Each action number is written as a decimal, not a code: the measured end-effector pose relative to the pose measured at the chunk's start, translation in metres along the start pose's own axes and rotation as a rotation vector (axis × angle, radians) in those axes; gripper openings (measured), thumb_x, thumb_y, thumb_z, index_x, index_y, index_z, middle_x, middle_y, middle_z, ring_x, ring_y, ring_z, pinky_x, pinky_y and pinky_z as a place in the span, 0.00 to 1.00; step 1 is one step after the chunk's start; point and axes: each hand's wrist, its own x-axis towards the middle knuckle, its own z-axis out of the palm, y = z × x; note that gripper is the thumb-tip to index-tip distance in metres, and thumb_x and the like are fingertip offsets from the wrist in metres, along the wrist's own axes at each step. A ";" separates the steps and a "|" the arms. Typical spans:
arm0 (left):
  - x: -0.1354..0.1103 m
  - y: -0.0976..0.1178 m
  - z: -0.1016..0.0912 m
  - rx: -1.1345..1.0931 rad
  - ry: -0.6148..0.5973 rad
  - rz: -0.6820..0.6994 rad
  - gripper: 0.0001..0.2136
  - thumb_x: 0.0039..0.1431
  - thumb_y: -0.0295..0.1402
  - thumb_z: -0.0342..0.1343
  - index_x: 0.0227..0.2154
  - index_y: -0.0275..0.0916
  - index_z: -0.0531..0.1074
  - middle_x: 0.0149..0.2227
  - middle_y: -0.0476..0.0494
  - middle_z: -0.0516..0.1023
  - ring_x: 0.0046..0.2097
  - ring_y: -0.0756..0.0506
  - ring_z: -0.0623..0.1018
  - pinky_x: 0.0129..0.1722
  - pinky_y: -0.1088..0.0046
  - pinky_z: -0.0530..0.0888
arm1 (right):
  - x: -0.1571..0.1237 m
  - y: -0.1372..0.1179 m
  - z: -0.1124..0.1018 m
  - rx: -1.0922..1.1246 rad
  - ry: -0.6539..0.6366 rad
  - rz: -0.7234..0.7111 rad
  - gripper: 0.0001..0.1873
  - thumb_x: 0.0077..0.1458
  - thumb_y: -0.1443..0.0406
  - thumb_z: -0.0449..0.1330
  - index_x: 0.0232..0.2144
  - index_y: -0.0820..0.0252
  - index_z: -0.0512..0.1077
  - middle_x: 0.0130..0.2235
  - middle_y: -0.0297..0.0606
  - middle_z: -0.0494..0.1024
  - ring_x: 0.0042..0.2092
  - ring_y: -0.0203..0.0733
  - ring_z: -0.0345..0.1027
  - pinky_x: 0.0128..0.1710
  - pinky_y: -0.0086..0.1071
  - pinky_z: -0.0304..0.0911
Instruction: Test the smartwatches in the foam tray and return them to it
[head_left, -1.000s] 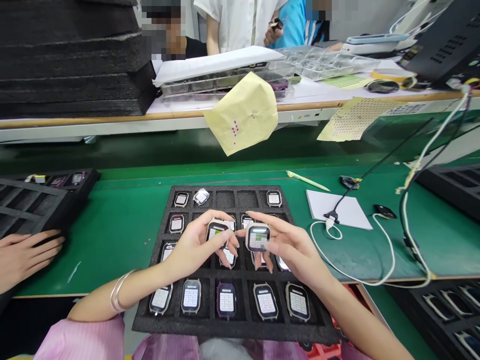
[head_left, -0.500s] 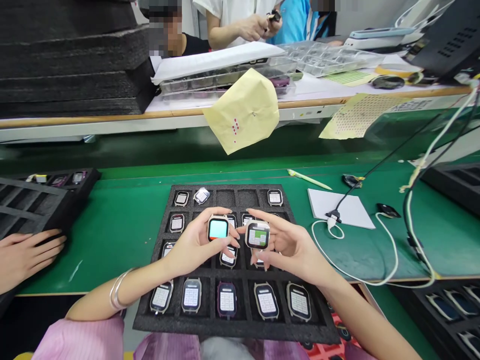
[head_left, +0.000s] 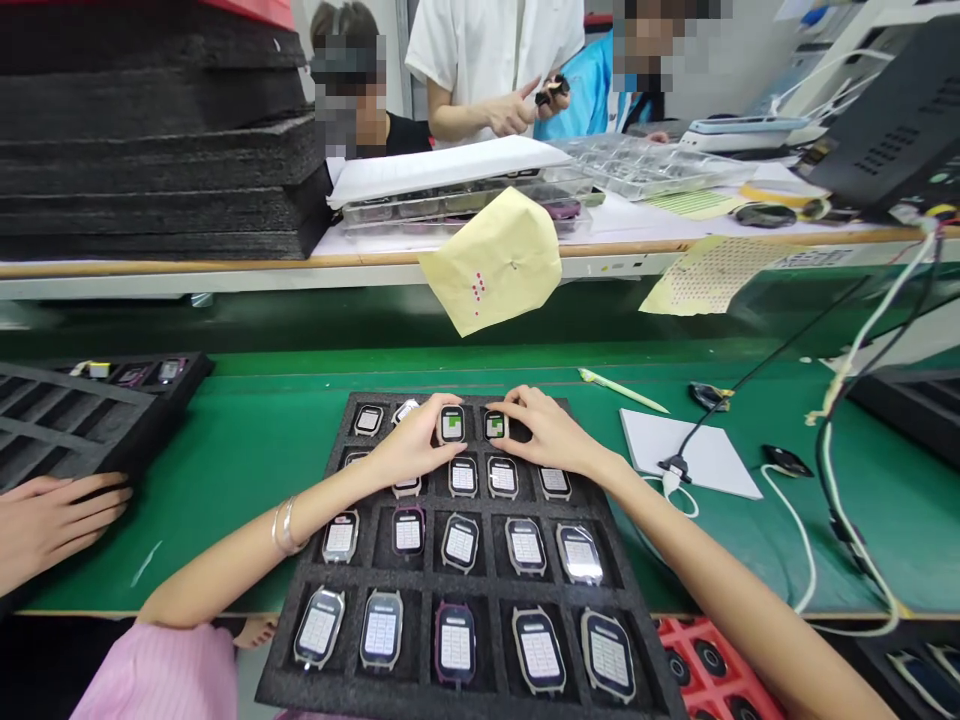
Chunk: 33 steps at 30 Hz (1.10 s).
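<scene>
A black foam tray (head_left: 495,580) in front of me holds rows of smartwatch bodies without straps, most with lit white screens. At its far row, my left hand (head_left: 414,440) pinches a smartwatch (head_left: 451,424) between thumb and fingers; its screen is partly green. Just to the right, my right hand (head_left: 553,432) grips a second smartwatch (head_left: 496,426), also with green on the screen. Both watches are at neighbouring slots; whether they rest on the slot bottoms I cannot tell. A purple-rimmed smartwatch (head_left: 454,640) lies in the near row.
A co-worker's hand (head_left: 64,512) rests by another foam tray (head_left: 45,420) on the left. White paper (head_left: 690,452), a cable (head_left: 806,545) and a green pen (head_left: 622,390) lie to the right. A red tray (head_left: 716,670) stands below the bench edge. Across the shelf, people work.
Both hands have moved forward from above the tray's middle to its far row, carrying the two watches. The left watch's screen went from cyan and orange to white and green.
</scene>
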 end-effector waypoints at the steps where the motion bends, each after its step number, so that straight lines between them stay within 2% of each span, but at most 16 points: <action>1: 0.008 -0.006 -0.001 0.094 -0.004 0.009 0.20 0.57 0.31 0.59 0.50 0.38 0.61 0.48 0.36 0.71 0.52 0.37 0.71 0.53 0.54 0.68 | -0.001 0.000 -0.001 -0.016 -0.014 -0.008 0.25 0.54 0.59 0.64 0.52 0.62 0.71 0.44 0.49 0.71 0.46 0.57 0.66 0.44 0.49 0.64; 4: 0.022 -0.017 -0.003 0.235 -0.060 0.013 0.19 0.53 0.37 0.63 0.45 0.36 0.67 0.47 0.35 0.71 0.51 0.32 0.69 0.51 0.49 0.65 | -0.008 0.005 -0.011 -0.072 -0.023 -0.014 0.27 0.56 0.60 0.61 0.57 0.61 0.66 0.50 0.52 0.69 0.50 0.59 0.64 0.47 0.51 0.62; 7: 0.023 -0.019 -0.014 0.342 -0.127 0.024 0.21 0.54 0.40 0.61 0.48 0.36 0.66 0.49 0.35 0.70 0.51 0.33 0.68 0.50 0.50 0.65 | -0.022 0.021 -0.023 -0.145 -0.054 0.034 0.22 0.57 0.65 0.57 0.54 0.62 0.69 0.51 0.53 0.69 0.51 0.60 0.63 0.49 0.52 0.61; 11: 0.015 -0.020 -0.049 0.444 -0.232 0.038 0.20 0.54 0.30 0.57 0.50 0.38 0.66 0.50 0.37 0.69 0.52 0.35 0.68 0.51 0.55 0.65 | -0.034 0.043 -0.033 -0.172 -0.152 0.077 0.19 0.54 0.66 0.59 0.48 0.64 0.72 0.47 0.51 0.71 0.48 0.58 0.67 0.48 0.49 0.64; 15: 0.011 -0.026 -0.075 0.527 -0.356 0.017 0.20 0.49 0.23 0.56 0.47 0.39 0.69 0.47 0.39 0.70 0.49 0.35 0.70 0.49 0.57 0.65 | -0.028 0.042 -0.031 -0.227 -0.205 0.128 0.17 0.51 0.67 0.63 0.45 0.66 0.72 0.45 0.50 0.70 0.46 0.57 0.68 0.46 0.45 0.66; 21: 0.020 -0.025 -0.068 0.536 -0.372 -0.013 0.15 0.46 0.19 0.60 0.39 0.36 0.70 0.47 0.35 0.70 0.50 0.32 0.70 0.51 0.53 0.63 | -0.012 0.024 -0.025 -0.255 -0.195 0.234 0.11 0.43 0.72 0.67 0.33 0.66 0.72 0.39 0.53 0.70 0.42 0.65 0.68 0.38 0.49 0.67; 25: 0.016 -0.031 -0.071 0.398 -0.309 -0.006 0.12 0.49 0.26 0.64 0.37 0.36 0.70 0.47 0.35 0.73 0.51 0.34 0.71 0.52 0.54 0.64 | -0.018 0.028 -0.029 -0.137 -0.153 0.267 0.10 0.45 0.69 0.67 0.32 0.64 0.72 0.39 0.52 0.72 0.44 0.64 0.68 0.41 0.49 0.66; 29: -0.001 -0.034 -0.072 0.181 -0.180 -0.028 0.19 0.58 0.39 0.58 0.49 0.35 0.66 0.48 0.35 0.75 0.48 0.39 0.75 0.48 0.61 0.71 | -0.035 0.038 -0.033 0.077 -0.059 0.322 0.17 0.53 0.57 0.62 0.40 0.65 0.72 0.40 0.49 0.75 0.43 0.56 0.70 0.41 0.44 0.68; 31: -0.009 -0.028 -0.068 -0.073 -0.093 -0.093 0.23 0.59 0.39 0.58 0.54 0.34 0.63 0.47 0.34 0.76 0.46 0.41 0.77 0.46 0.62 0.73 | -0.042 0.037 -0.033 0.175 -0.002 0.349 0.25 0.57 0.51 0.57 0.47 0.66 0.70 0.42 0.49 0.76 0.43 0.52 0.71 0.39 0.41 0.69; 33: -0.014 -0.014 -0.060 -0.469 0.016 -0.190 0.25 0.53 0.36 0.64 0.52 0.33 0.65 0.42 0.37 0.78 0.42 0.42 0.78 0.43 0.65 0.73 | -0.046 0.028 -0.031 0.422 0.106 0.374 0.29 0.58 0.48 0.56 0.53 0.64 0.68 0.45 0.49 0.76 0.45 0.51 0.71 0.41 0.39 0.69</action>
